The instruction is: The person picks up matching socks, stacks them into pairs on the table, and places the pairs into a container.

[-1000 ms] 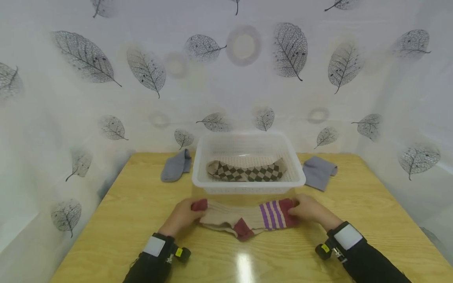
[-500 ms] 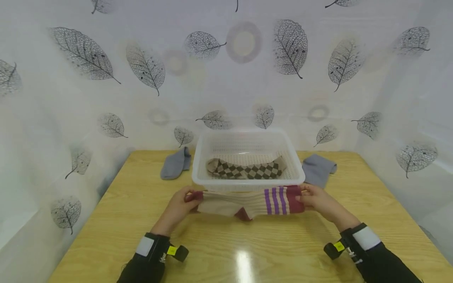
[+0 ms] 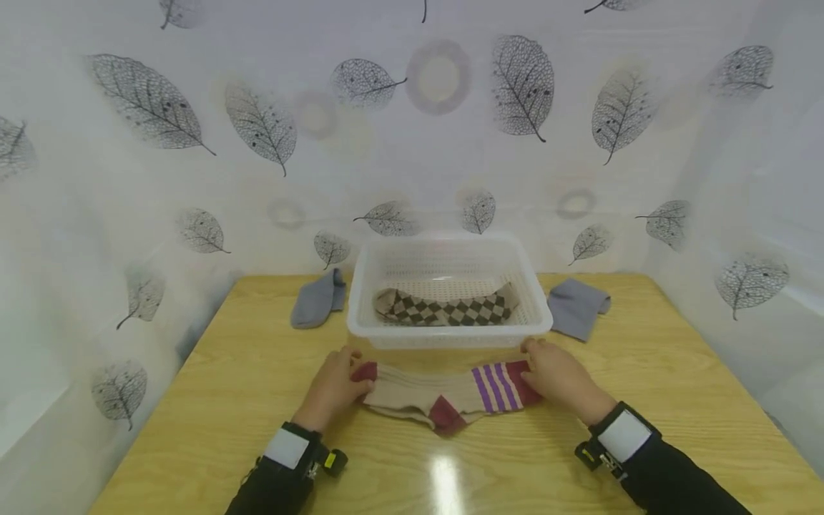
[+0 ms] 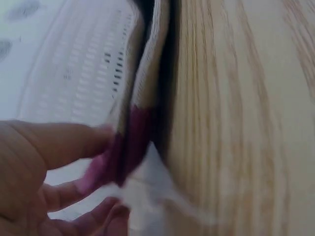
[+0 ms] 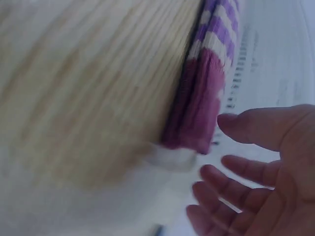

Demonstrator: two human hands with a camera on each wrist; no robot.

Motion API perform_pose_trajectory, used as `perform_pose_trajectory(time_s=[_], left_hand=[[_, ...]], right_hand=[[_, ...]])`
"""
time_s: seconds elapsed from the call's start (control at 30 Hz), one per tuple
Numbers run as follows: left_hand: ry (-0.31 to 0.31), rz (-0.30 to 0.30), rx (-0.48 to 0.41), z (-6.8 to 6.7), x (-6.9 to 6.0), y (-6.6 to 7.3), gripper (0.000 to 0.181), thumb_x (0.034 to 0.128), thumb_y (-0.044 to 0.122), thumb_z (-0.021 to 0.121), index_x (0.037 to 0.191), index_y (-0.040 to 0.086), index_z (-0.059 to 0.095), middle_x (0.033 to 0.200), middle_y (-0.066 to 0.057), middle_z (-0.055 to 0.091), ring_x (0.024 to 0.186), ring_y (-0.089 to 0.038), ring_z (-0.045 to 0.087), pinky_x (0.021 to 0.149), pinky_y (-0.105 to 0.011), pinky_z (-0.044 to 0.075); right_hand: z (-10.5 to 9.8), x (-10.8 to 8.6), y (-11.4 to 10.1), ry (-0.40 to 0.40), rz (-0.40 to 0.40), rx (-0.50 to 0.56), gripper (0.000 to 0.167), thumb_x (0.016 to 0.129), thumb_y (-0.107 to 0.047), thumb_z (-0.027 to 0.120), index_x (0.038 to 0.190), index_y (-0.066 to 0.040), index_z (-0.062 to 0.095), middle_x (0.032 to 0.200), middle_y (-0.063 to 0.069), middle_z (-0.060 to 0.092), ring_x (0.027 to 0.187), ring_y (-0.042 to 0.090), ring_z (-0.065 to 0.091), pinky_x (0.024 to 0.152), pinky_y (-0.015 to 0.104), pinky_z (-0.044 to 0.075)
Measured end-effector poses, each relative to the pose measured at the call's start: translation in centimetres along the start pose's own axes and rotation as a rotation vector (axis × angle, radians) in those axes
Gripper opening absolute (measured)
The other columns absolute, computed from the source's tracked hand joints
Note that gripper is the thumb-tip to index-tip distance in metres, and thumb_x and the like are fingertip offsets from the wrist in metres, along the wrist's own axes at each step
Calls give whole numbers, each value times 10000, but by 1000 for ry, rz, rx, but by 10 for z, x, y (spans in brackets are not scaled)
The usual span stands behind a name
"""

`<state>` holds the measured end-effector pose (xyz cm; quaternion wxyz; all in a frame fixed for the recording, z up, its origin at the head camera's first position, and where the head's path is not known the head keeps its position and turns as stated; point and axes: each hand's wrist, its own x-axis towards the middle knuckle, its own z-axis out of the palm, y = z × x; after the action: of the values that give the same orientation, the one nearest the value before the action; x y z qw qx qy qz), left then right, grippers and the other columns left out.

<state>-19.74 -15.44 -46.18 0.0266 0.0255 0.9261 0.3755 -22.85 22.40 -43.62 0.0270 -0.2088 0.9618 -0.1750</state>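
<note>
A beige sock [image 3: 412,391] with maroon toe, heel and cuff and purple stripes lies lengthwise on the table in front of the basket. At its maroon toe [image 4: 140,132], my left hand [image 3: 331,388] pinches the fabric between thumb and fingers. Beside the maroon cuff [image 5: 199,103] is my right hand [image 5: 261,172], its fingers spread and relaxed, with a gap between thumb and fingers. In the head view the right hand [image 3: 563,375] touches or nearly touches the cuff edge.
A white plastic basket [image 3: 450,336] holds checkered brown socks [image 3: 450,312]. Left of it lies a folded grey sock [image 3: 317,302]; another grey sock [image 3: 577,309] lies to its right. Behind the wooden table [image 3: 225,429] hangs a leaf-patterned sheet [image 3: 412,157].
The beige sock, stretched between both hands half a second ago, has come down nearer me onto the table. My right hand has loosened from the cuff; my left stays at the toe.
</note>
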Motion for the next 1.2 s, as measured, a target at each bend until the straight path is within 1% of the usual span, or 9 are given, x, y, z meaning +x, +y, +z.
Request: perform_pose_trajectory(time_s=[0.1,0.2,0.33,0.53,0.67,0.87,0.93,1.07,1.2], left_hand=[[32,151,98,5,-8,17,365,810,77,845,1123,-5,677,1075,-166,679,988,-299,649,879,-487,569],[-4,335,205,16,-12,35,219,794,94,837,983,57,731,959,-77,700,915,-248,650,864,-439,560],[-83,493,335,33,-12,51,182,777,141,843,923,104,741,901,-25,713,846,-194,652,813,-350,552],[-151,495,354,45,-13,56,152,786,124,834,880,95,718,835,-17,729,742,-142,664,684,-255,539],[-144,487,301,44,-14,55,49,836,77,782,854,93,740,835,-24,754,754,-134,689,698,-237,552],[-125,534,255,42,-15,52,162,848,13,715,731,121,685,703,17,677,641,-59,563,618,-185,466],[-136,551,270,42,-15,51,79,837,32,738,841,111,729,760,15,706,677,-62,585,650,-189,486],[-176,630,329,42,-16,48,267,807,95,814,1069,118,766,979,6,778,879,-120,704,809,-240,565],[-183,704,370,38,-17,46,185,807,77,808,985,129,807,980,16,773,940,-137,704,854,-238,561]], right_hand=[[6,0,-27,45,-232,-86,202,846,-70,791,1014,-20,690,839,38,661,748,141,610,661,311,546],[15,1,-54,-12,-436,-50,149,847,-66,786,957,-91,689,819,-27,625,732,60,553,639,214,502],[26,5,-78,-72,-533,-90,171,846,-95,804,895,-150,650,846,-49,626,752,39,570,649,168,495],[36,10,-86,-58,-508,-180,167,871,-92,776,821,-158,631,780,-54,598,654,40,532,567,161,442],[38,9,-83,-39,-492,-127,159,891,-76,736,794,-165,647,763,-66,594,651,32,524,572,164,443],[36,5,-79,-51,-502,-41,165,855,-36,735,783,-175,684,802,-69,645,715,18,561,626,158,475],[37,4,-77,-38,-529,-49,172,842,-29,740,767,-173,684,812,-61,659,724,27,587,628,151,480],[39,2,-75,-18,-577,-70,183,814,-23,763,742,-172,684,814,-57,668,728,35,614,627,137,481],[39,1,-73,-14,-637,-104,175,795,-40,792,744,-178,697,808,-68,667,708,11,596,619,116,462]])
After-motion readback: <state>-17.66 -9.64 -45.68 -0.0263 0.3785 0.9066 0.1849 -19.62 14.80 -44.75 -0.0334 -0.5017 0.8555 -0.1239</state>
